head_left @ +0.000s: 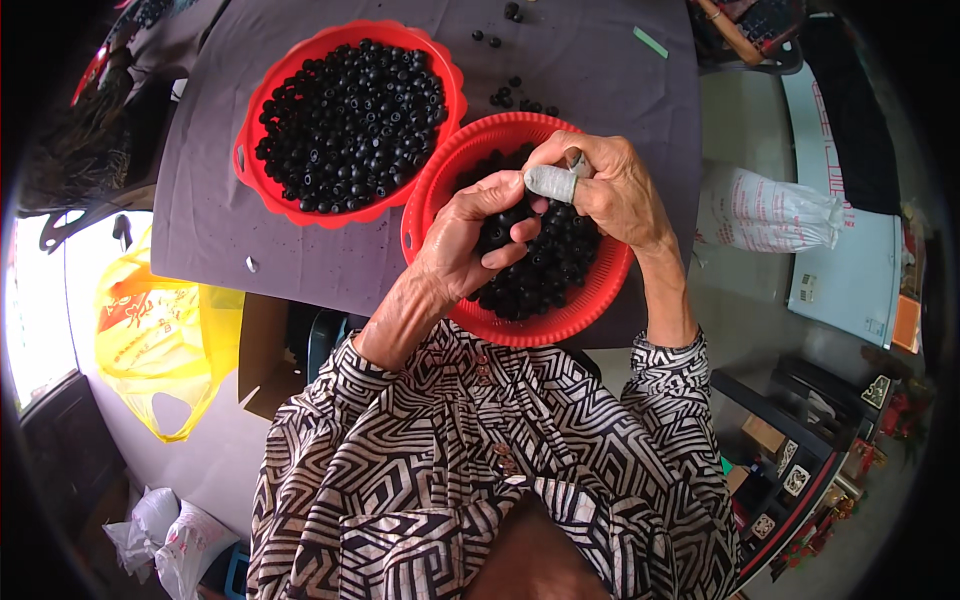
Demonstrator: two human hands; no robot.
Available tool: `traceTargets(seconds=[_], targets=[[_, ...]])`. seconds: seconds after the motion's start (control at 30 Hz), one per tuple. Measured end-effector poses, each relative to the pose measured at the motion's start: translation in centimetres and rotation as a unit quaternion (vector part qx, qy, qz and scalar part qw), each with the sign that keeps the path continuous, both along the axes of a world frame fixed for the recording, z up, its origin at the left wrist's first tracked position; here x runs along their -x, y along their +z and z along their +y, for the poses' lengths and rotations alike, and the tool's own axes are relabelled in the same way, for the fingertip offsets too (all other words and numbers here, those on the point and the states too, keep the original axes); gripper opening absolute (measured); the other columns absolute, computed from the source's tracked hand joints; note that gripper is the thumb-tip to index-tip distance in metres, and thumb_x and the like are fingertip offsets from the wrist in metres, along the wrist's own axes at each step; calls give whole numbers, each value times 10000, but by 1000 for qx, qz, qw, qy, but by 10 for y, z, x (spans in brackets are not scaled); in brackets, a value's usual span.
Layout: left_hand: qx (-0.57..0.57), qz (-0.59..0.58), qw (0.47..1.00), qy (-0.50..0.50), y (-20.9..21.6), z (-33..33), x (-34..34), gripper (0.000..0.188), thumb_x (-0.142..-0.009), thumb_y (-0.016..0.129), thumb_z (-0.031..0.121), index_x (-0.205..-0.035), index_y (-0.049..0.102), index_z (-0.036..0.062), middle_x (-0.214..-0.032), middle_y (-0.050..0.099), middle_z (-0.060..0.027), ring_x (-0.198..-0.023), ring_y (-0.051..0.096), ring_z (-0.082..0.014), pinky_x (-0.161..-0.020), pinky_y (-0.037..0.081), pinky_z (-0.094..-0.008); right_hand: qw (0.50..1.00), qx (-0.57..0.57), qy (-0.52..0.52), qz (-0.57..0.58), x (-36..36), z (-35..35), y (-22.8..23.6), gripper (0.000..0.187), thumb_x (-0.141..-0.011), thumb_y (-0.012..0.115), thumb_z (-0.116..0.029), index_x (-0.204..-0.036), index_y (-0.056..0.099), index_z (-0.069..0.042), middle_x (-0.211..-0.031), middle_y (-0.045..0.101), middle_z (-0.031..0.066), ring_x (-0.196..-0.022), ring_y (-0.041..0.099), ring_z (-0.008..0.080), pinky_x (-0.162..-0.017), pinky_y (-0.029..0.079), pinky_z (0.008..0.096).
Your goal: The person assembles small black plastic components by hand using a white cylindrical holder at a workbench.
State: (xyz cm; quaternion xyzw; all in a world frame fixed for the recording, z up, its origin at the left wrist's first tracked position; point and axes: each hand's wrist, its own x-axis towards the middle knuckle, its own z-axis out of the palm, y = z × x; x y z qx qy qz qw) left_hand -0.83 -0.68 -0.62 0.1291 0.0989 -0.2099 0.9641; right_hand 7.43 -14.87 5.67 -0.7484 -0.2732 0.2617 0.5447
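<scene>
Works over a round red plastic bowl with a ribbed rim [606, 284], set at the near edge of a worktop covered in purple-grey cloth [290, 252] and holding plenty of small round black fruits [545, 275]. Has a second red plastic bowl with a scalloped rim [443, 68] just beside it, to the upper left, heaped with the same kind of fruit.

Judging by the pale rings on many fruits in the scalloped bowl, may well have finished with those (a guess only, with nothing in view to confirm it). On that reading, has a large share done and a good heap left in the ribbed bowl. Cannot tell for certain the supply bowl from the finished one. Has some loose black fruits [504, 97] on the worktop too, beyond the bowls.

Holds both hands together above the ribbed bowl. With the left hand [466, 228], cups several fruits in a part-closed grip, fingers curled around them and thumb raised to the other hand. With the right hand [608, 185], brings one digit, wrapped in a pale grey cover [550, 184], against the left thumb's tip. Cannot tell that grip as apart or clamped on a fruit, with the meeting point hidden.
</scene>
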Motion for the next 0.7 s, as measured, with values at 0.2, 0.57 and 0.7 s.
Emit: traceTargets(seconds=[0.2,0.57,0.7], targets=[[-10,3,1000,-2,3,-3,0,175,-879,513,181,-948,502,20,-847,503,-73,-615,464,-105,-346,304,-153,998,32,-22,-48,-4,-5,-11,92,-799,595,-145,-808,625,-59,-611,526,-44,-553,464,37,-470,347,195],[-58,-18,998,22,10,-1,-4,269,-879,513,199,-1030,533,-24,-754,512,-42,-579,459,-77,-350,283,-153,952,159,24,-260,2,-3,0,407,-702,706,-361,-729,500,-11,-583,553,98,-485,507,186,-461,396,293],[-74,-25,997,27,12,-2,-4,278,-880,510,202,-1030,536,-30,-746,510,-39,-582,459,-73,-357,288,-153,944,167,34,-281,1,-2,-1,353,-709,696,-297,-704,487,-13,-587,573,114,-515,555,254,-475,414,329]])
